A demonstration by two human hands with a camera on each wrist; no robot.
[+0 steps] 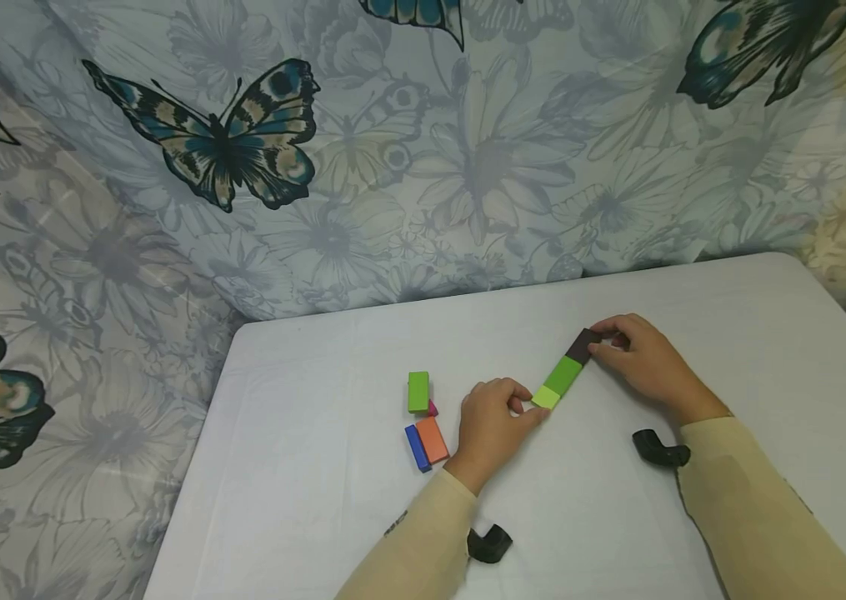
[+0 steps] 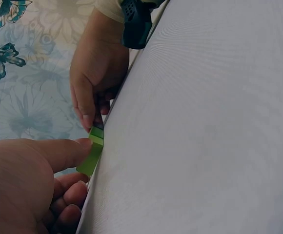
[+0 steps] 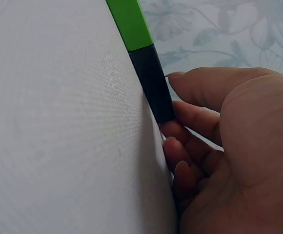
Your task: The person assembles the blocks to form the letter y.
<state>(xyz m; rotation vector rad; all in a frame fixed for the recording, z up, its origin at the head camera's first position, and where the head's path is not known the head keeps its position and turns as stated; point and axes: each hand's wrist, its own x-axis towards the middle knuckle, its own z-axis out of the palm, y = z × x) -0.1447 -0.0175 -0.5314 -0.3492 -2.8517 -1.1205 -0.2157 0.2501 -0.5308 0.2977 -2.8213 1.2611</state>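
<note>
A black block [image 1: 583, 346], a green block [image 1: 563, 375] and a yellow-green block [image 1: 546, 397] lie end to end in a slanting row on the white table. My left hand [image 1: 493, 423] pinches the yellow-green block at the row's near end; its thumb lies along the block in the left wrist view. At the far end, my right hand [image 1: 646, 360] holds the black block between thumb and forefinger. The right wrist view shows the black block [image 3: 152, 85] flush against the green block [image 3: 131, 24], with the other fingers curled low by the table.
Left of my left hand stand another green block [image 1: 418, 392], a mostly hidden pink piece [image 1: 433, 408], an orange block [image 1: 433, 439] and a blue block [image 1: 417, 448]. The white table [image 1: 302, 500] ends at a butterfly-patterned curtain [image 1: 392, 167]. Black wrist mounts [image 1: 660, 450] jut from both sleeves.
</note>
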